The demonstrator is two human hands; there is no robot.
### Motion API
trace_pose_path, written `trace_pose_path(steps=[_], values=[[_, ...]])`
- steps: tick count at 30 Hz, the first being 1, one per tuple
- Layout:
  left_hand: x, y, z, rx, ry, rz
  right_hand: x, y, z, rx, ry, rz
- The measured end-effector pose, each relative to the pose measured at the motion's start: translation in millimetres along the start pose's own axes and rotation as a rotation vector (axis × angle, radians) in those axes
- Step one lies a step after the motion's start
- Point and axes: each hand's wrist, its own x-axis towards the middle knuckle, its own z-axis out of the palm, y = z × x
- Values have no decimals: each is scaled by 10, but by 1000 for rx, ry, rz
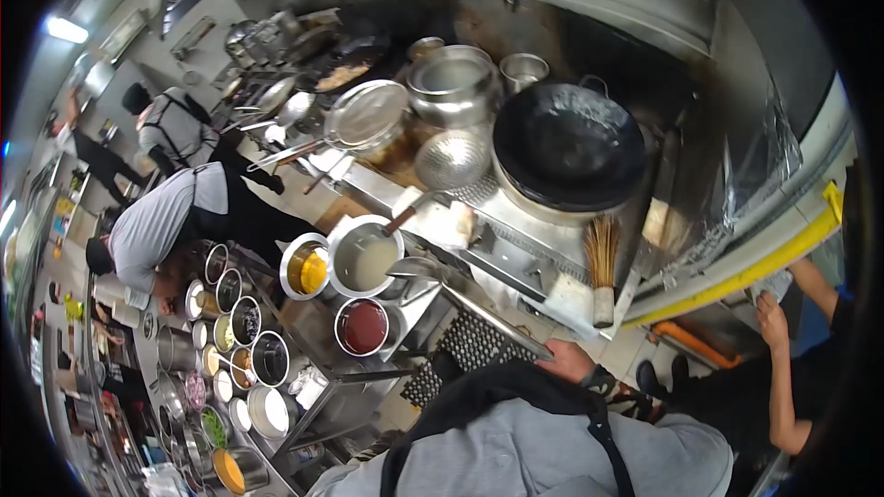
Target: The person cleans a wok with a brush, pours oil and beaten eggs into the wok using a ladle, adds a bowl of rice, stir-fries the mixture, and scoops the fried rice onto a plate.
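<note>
My right hand (568, 361) is closed round the end of a long metal ladle (488, 317). Its bowl hangs beside a steel pot of cloudy pale liquid (368, 262). Close by stand a pot with yellow contents (308, 267) and one of dark red liquid (362, 326). My left hand is out of sight; only a bit of patterned sleeve shows low beside my grey shirt. A large black wok (569, 149) sits on the stove in front of me, with a perforated strainer (451, 159) to its left.
A bamboo brush (602, 267) lies at the stove's front edge. Several ingredient containers (270, 359) crowd the counter at left. One person (184, 221) bends over that counter. At right, another person's hand (772, 317) is near a yellow rail (737, 271).
</note>
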Motion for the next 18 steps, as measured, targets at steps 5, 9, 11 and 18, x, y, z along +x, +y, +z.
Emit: trace_pose_path(steps=[5, 9, 11, 18], values=[[344, 91, 6, -23, -13, -33, 18, -207, -142, 72, 5, -13], [744, 352, 47, -89, 64, 2, 77, -264, -36, 105, -1, -3], [918, 464, 124, -108, 139, 54, 117, -194, 80, 71, 7, -8], [1117, 203, 398, 47, 104, 160, 237, -147, 225, 5, 42, -4]])
